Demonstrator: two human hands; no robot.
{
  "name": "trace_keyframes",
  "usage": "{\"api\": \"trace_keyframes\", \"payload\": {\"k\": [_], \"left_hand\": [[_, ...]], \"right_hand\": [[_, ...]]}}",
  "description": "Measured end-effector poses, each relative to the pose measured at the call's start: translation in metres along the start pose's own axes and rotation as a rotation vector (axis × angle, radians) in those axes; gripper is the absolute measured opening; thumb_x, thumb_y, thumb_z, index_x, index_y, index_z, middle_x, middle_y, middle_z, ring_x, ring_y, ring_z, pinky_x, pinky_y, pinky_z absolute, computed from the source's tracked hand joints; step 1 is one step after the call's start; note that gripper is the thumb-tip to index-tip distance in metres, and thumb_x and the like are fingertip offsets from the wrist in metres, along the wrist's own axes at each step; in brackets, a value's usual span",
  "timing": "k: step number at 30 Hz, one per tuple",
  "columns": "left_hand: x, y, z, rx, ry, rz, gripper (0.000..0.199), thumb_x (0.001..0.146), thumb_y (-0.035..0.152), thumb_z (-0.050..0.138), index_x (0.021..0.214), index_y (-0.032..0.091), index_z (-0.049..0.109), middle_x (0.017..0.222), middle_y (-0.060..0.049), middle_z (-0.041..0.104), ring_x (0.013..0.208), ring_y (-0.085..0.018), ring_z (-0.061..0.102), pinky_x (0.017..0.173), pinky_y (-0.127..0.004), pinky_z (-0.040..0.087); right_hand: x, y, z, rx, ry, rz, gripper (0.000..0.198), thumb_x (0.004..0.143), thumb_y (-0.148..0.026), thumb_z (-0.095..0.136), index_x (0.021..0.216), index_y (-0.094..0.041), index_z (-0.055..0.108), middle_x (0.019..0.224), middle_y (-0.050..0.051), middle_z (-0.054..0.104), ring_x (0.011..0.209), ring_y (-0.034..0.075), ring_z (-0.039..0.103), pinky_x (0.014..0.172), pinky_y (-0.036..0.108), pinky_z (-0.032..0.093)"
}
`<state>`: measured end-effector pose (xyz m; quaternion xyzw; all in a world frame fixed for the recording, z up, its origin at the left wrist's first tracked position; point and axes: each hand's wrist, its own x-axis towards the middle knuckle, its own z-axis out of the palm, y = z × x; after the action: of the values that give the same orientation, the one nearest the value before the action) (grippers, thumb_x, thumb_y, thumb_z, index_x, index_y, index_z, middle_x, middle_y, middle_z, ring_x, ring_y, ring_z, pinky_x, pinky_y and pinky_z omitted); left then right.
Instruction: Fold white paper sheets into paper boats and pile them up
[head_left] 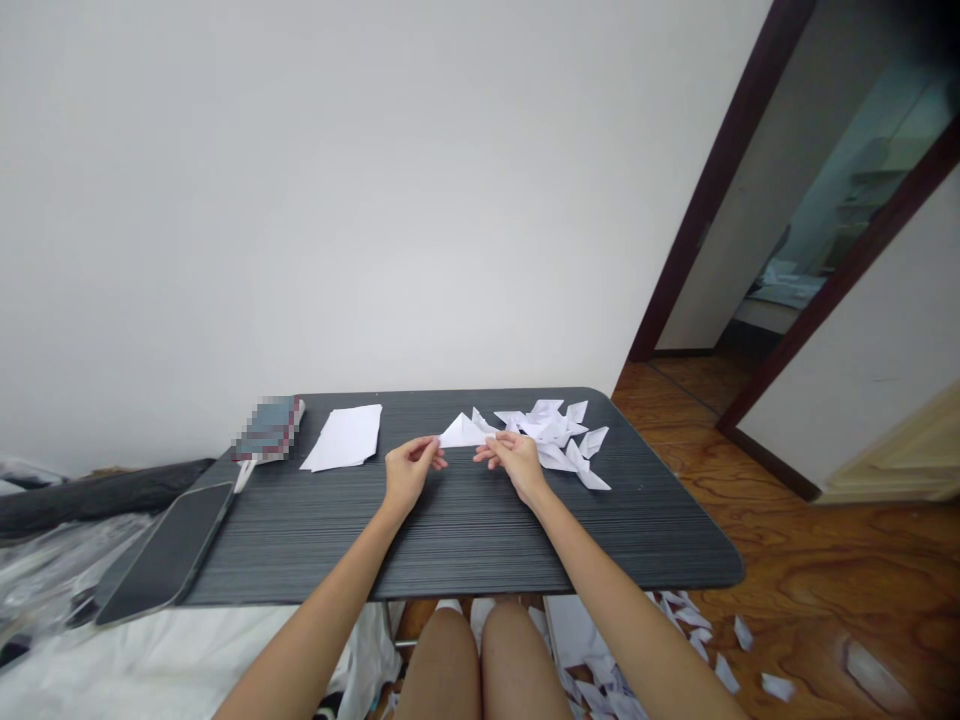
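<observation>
Between my two hands, above the dark table, is a folded white sheet of paper with pointed peaks along its upper edge. My left hand pinches its left corner between thumb and finger. At the other end, my right hand pinches the right corner, its lower fingers curled loosely. Just beyond the right hand lies a loose pile of folded white paper pieces. A stack of flat white paper sheets rests on the table to the left.
A tablet-like dark device lies at the table's left edge, partly overhanging. Behind it sits a blurred-out packet. More folded papers are scattered on the wooden floor at the right. The white wall backs the table; a doorway opens at right.
</observation>
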<state>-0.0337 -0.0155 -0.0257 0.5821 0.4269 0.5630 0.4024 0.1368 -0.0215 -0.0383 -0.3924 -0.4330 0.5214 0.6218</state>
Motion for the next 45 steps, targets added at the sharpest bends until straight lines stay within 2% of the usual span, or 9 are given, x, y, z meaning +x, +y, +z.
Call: {"api": "trace_keyframes", "payload": {"k": [6,11,16,19,21,25,36,40,45], "left_hand": [[-0.004,-0.002,0.002,0.094,-0.005,0.108,0.029,0.070,0.034,0.055,0.086,0.010,0.060,0.065,-0.006,0.065,0.056,-0.017,0.062,0.058,-0.029,0.050],[-0.006,-0.006,-0.001,0.349,-0.112,0.357,0.023,0.073,0.029,0.053,0.090,0.015,0.061,0.072,-0.005,0.066,0.065,-0.015,0.062,0.065,-0.026,0.049],[-0.006,-0.004,-0.007,0.543,-0.157,0.491,0.018,0.080,0.025,0.045,0.081,0.016,0.060,0.065,-0.002,0.062,0.057,-0.010,0.058,0.060,-0.021,0.045],[-0.005,-0.004,-0.010,0.654,-0.150,0.519,0.020,0.082,0.024,0.039,0.074,0.015,0.056,0.058,0.000,0.055,0.053,-0.009,0.052,0.058,-0.021,0.042],[-0.005,-0.005,-0.011,0.726,-0.137,0.529,0.021,0.083,0.024,0.037,0.071,0.015,0.052,0.057,0.000,0.052,0.054,-0.010,0.050,0.057,-0.021,0.039],[-0.006,-0.006,-0.011,0.814,-0.133,0.518,0.021,0.084,0.025,0.034,0.068,0.016,0.045,0.058,0.001,0.048,0.053,-0.010,0.047,0.052,-0.021,0.034],[-0.007,-0.007,-0.011,0.791,-0.147,0.496,0.020,0.083,0.025,0.035,0.065,0.017,0.040,0.054,0.002,0.045,0.047,-0.010,0.043,0.049,-0.021,0.029],[-0.008,-0.005,-0.011,0.754,-0.149,0.462,0.022,0.083,0.026,0.034,0.066,0.017,0.044,0.055,0.001,0.047,0.049,-0.009,0.043,0.050,-0.020,0.031],[-0.006,0.009,-0.012,0.810,-0.246,0.453,0.031,0.083,0.030,0.033,0.065,0.015,0.053,0.055,0.000,0.049,0.051,-0.009,0.043,0.052,-0.020,0.031]], "right_hand": [[-0.002,-0.006,0.002,0.008,0.049,-0.060,0.022,0.064,-0.028,0.061,0.072,-0.015,0.045,0.054,0.003,0.062,0.048,0.016,0.061,0.036,0.018,0.039],[0.000,-0.006,-0.002,0.054,0.106,-0.020,0.022,0.062,-0.027,0.063,0.067,-0.014,0.046,0.053,0.004,0.063,0.050,0.015,0.062,0.040,0.017,0.042],[0.001,-0.004,-0.006,0.014,-0.017,-0.001,0.023,0.063,-0.031,0.062,0.069,-0.013,0.049,0.063,0.007,0.065,0.059,0.017,0.064,0.046,0.020,0.045],[0.000,-0.005,-0.006,-0.094,-0.097,-0.069,0.021,0.068,-0.032,0.057,0.068,-0.014,0.048,0.057,0.003,0.061,0.045,0.012,0.059,0.035,0.017,0.036],[-0.001,-0.006,-0.006,-0.177,-0.122,-0.114,0.019,0.070,-0.031,0.054,0.065,-0.015,0.046,0.051,-0.002,0.056,0.034,0.007,0.049,0.031,0.016,0.029],[-0.004,-0.009,-0.005,-0.308,-0.127,-0.181,0.019,0.072,-0.030,0.050,0.061,-0.017,0.042,0.046,-0.006,0.049,0.030,0.003,0.036,0.031,0.016,0.025],[-0.005,-0.009,-0.007,-0.427,-0.110,-0.219,0.019,0.075,-0.030,0.045,0.061,-0.019,0.038,0.045,-0.006,0.047,0.030,0.005,0.036,0.032,0.017,0.026],[-0.005,-0.008,-0.007,-0.401,-0.101,-0.226,0.020,0.074,-0.032,0.046,0.061,-0.018,0.039,0.044,-0.006,0.045,0.030,0.005,0.034,0.032,0.017,0.025],[-0.005,-0.009,-0.006,-0.337,-0.094,-0.250,0.017,0.074,-0.032,0.047,0.065,-0.018,0.043,0.050,-0.005,0.048,0.032,0.004,0.038,0.033,0.017,0.028]]}}
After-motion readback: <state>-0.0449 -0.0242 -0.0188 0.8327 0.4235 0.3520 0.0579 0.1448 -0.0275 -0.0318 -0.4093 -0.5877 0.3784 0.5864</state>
